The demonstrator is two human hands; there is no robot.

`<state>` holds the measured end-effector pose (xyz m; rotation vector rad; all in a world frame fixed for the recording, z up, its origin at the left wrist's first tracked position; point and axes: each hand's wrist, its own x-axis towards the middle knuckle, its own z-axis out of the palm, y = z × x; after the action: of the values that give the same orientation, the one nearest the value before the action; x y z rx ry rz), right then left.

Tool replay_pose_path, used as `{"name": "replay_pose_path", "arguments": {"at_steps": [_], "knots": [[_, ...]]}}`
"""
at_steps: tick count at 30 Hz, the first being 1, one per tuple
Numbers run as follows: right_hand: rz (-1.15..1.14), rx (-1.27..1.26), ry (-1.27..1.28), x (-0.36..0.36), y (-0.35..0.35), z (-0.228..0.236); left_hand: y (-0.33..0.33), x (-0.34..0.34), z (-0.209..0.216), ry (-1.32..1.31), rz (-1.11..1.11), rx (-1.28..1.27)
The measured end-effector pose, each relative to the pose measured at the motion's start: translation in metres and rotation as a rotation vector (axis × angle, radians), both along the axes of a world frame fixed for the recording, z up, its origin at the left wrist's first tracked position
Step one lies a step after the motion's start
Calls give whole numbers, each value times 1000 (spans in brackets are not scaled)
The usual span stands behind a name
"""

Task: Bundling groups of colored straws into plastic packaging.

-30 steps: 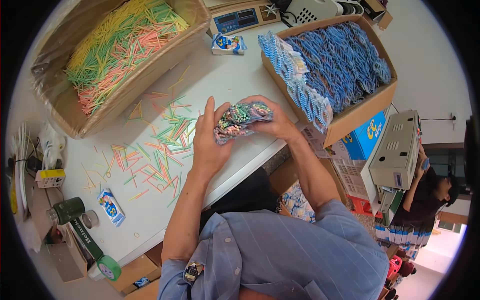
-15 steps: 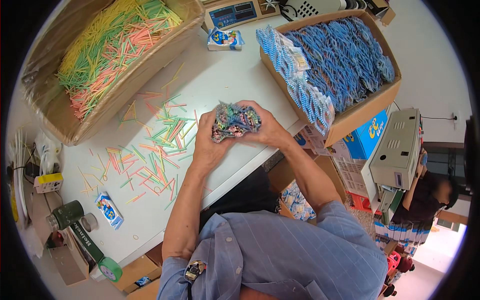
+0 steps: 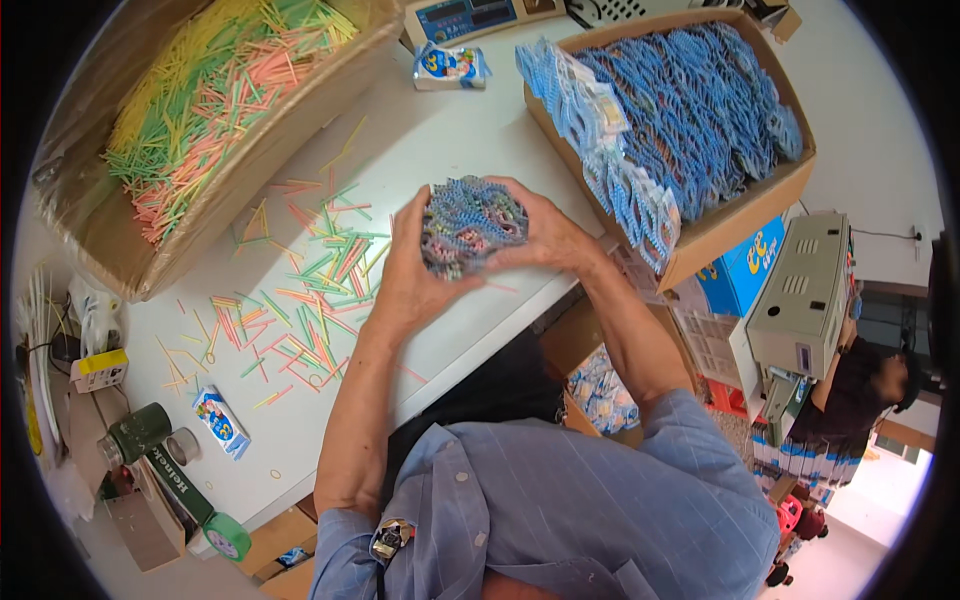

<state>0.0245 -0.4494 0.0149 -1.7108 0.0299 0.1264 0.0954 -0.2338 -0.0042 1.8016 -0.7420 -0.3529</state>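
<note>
A thick bundle of blue sachets (image 3: 472, 222), their zigzag edges facing up, stands upright over the white table (image 3: 520, 130). My left hand (image 3: 408, 275) presses its left side, and my right hand (image 3: 548, 236) wraps round its right side. Some of my fingers are hidden behind the bundle. Loose thin sticks (image 3: 345, 260) in pink, green and yellow lie just left of my left hand. More sachets of the same look fill the cardboard box (image 3: 735, 240) at the right, several of them laid over its left wall.
A large plastic-lined carton (image 3: 270, 170) of coloured sticks stands at the far left. Single packets (image 3: 450, 67) lie at the back and front left. A digital scale (image 3: 475, 18) is behind. Green bottle (image 3: 140, 430) at left; another person (image 3: 855, 390) works at right.
The bundle has tipped so that more of its blue zigzag edges show. My hands have spread a little around it. The view has shifted slightly.
</note>
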Motion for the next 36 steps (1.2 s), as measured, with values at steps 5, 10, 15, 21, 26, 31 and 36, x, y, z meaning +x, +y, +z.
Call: {"name": "replay_pose_path", "arguments": {"at_steps": [5,10,15,21,26,31,36], "knots": [[46,-92,-54,5,0,-6,-1,9,-12,-58,-39,-44],[40,-82,-144,4,0,5,-5,0,0,242,24,-118],[99,-349,-220,15,-7,-4,-2,17,-2,-98,13,0],[31,-317,-143,9,3,6,7,31,14,99,-148,54],[-88,-472,-323,7,19,-19,4,38,13,-47,-127,185],[-290,-558,-399,-26,64,54,18,26,58,-152,-155,-64],[-431,-767,-572,-62,28,148,-38,37,163,-574,-433,-187]]}}
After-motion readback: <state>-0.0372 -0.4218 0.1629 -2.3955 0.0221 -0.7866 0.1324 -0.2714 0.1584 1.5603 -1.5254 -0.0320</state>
